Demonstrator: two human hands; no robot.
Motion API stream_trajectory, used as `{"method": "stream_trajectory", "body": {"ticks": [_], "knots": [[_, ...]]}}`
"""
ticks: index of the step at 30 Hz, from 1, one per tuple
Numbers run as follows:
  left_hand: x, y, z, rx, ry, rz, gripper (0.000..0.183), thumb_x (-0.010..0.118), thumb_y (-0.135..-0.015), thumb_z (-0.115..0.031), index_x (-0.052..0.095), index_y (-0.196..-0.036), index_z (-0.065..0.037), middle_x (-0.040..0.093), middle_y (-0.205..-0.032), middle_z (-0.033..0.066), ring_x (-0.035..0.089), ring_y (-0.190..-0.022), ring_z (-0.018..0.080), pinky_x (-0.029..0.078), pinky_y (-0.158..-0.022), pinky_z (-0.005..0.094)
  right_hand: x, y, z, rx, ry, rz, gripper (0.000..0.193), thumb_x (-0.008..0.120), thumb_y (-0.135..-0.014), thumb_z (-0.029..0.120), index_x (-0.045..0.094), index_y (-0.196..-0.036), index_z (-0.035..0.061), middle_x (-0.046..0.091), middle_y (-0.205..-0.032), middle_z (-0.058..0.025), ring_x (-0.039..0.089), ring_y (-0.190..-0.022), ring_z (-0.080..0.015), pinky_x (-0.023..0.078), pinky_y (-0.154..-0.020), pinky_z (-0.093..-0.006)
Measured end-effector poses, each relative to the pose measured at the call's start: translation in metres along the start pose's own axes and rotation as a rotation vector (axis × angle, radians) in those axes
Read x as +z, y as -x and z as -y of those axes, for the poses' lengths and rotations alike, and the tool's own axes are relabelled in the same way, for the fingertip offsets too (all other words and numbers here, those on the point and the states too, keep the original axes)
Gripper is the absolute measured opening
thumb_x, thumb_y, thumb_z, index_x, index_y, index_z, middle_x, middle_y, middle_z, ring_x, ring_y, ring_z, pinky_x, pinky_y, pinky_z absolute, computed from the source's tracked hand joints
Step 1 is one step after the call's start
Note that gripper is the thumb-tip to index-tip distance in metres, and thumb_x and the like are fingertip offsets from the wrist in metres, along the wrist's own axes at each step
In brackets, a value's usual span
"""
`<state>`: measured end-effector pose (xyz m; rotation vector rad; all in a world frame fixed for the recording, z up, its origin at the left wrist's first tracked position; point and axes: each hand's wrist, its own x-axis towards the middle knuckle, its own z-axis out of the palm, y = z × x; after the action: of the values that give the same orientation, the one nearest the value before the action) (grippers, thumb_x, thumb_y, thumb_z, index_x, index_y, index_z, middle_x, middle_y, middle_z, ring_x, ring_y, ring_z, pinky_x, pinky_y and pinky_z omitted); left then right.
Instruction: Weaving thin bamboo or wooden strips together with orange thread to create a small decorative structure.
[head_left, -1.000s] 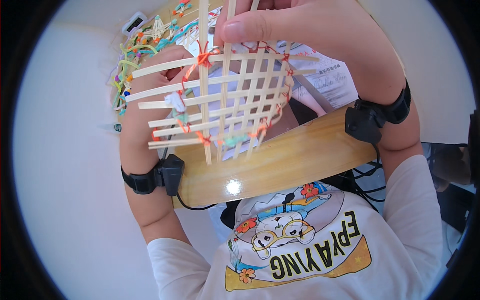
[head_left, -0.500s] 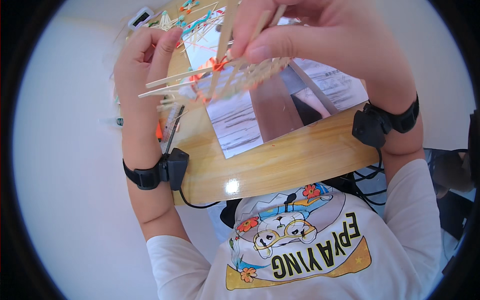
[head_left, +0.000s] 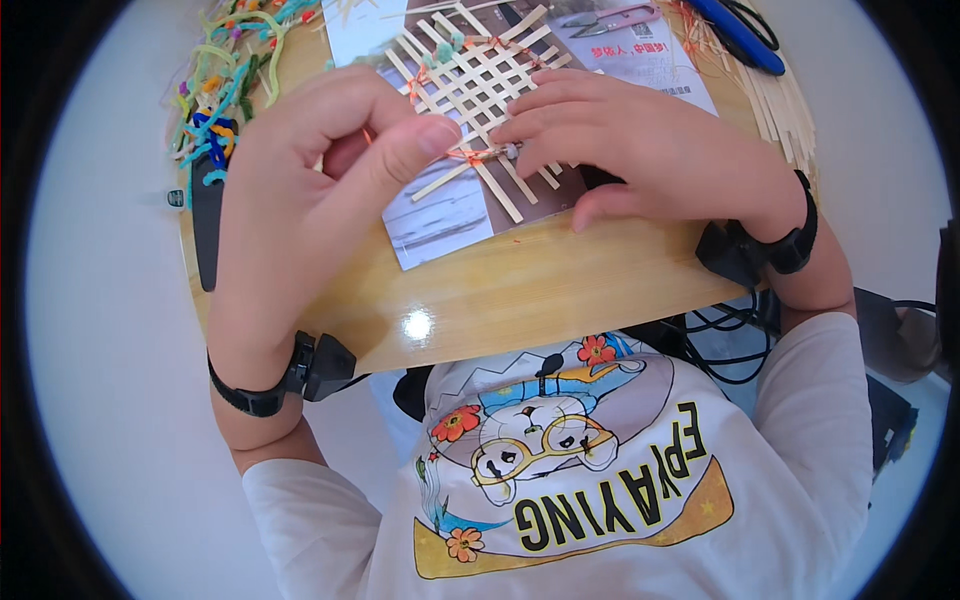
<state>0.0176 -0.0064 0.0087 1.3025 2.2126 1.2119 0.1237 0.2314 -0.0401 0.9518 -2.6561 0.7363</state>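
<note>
A round woven lattice of pale bamboo strips (head_left: pixel 485 85) lies flat on a glossy printed sheet (head_left: pixel 430 225), its strip ends sticking out all round. Orange thread (head_left: pixel 468 156) runs along its rim, with small green tufts at the far left side. My left hand (head_left: pixel 335 160) is raised over the near left rim, thumb and forefinger pinched on the orange thread; most of the thread there is hidden by the fingers. Across the lattice's right part rests my right hand (head_left: pixel 630 145), fingers stretched out and thumb apart. A small pale bead-like piece (head_left: pixel 511 150) shows beside its fingertips.
Colourful fuzzy craft stems (head_left: pixel 215 110) are heaped at the left, above a long dark flat object (head_left: pixel 206 225). Pink-handled thread snips (head_left: pixel 615 20) lie on the sheet. Blue-handled pliers (head_left: pixel 745 40) and loose strips (head_left: pixel 785 115) are on the right of the wooden table (head_left: pixel 540 285).
The lattice has gone from being held up, tilted, in my right hand to lying flat on the sheet. My right hand has opened onto it; my left hand has come nearer. The view has shifted.
</note>
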Motion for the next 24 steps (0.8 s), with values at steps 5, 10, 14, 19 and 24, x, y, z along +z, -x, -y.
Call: {"method": "stream_trajectory", "body": {"ticks": [5,10,14,19,24], "knots": [[0.009,0.013,-0.003,0.019,-0.092,0.068,0.02,0.067,-0.086,-0.014,0.056,-0.074,-0.003,0.042,-0.071,-0.0027,0.035,-0.064,0.0072,0.026,-0.057,0.0222,0.01,-0.001,0.005,0.346,-0.306,-0.018,0.018,0.068,-0.083,0.017,0.065,-0.097,0.0064,0.064,-0.092,-0.0078,0.061,-0.088,-0.0257,0.05,-0.077,-0.0349],[0.012,0.022,-0.001,0.032,-0.1,0.083,0.017,0.068,-0.084,-0.012,0.057,-0.073,-0.003,0.044,-0.07,-0.0027,0.036,-0.063,0.0074,0.025,-0.056,0.0232,0.032,-0.005,0.002,0.177,-0.102,-0.155,0.012,0.067,-0.083,0.014,0.067,-0.091,0.005,0.063,-0.088,-0.0078,0.06,-0.087,-0.0259,0.049,-0.077,-0.0355],[0.026,0.033,0.002,0.118,-0.046,0.134,0.018,0.071,-0.08,-0.012,0.059,-0.07,-0.004,0.045,-0.065,-0.0006,0.039,-0.061,0.011,0.026,-0.054,0.0255,0.041,-0.004,0.008,0.183,-0.117,-0.2,0.008,0.068,-0.08,0.01,0.066,-0.085,0.0036,0.061,-0.086,-0.0079,0.058,-0.091,-0.0269,0.048,-0.08,-0.0363],[0.049,0.04,0.005,0.257,-0.042,0.241,0.02,0.077,-0.075,-0.014,0.059,-0.07,-0.005,0.044,-0.062,0.0032,0.043,-0.058,0.0199,0.031,-0.052,0.0314,0.042,-0.004,0.006,0.189,-0.119,-0.145,0.009,0.07,-0.079,0.005,0.066,-0.087,0.0043,0.059,-0.1,-0.0076,0.057,-0.093,-0.0257,0.048,-0.078,-0.0341],[0.081,0.051,0.016,0.419,-0.007,0.234,0.025,0.079,-0.074,-0.02,0.056,-0.073,-0.009,0.043,-0.065,0.0048,0.043,-0.058,0.0245,0.034,-0.052,0.0355,0.043,-0.005,0.008,0.159,-0.094,-0.141,0.008,0.07,-0.079,0.005,0.066,-0.086,0.0039,0.059,-0.098,-0.0076,0.057,-0.091,-0.0263,0.047,-0.077,-0.0342]]}}
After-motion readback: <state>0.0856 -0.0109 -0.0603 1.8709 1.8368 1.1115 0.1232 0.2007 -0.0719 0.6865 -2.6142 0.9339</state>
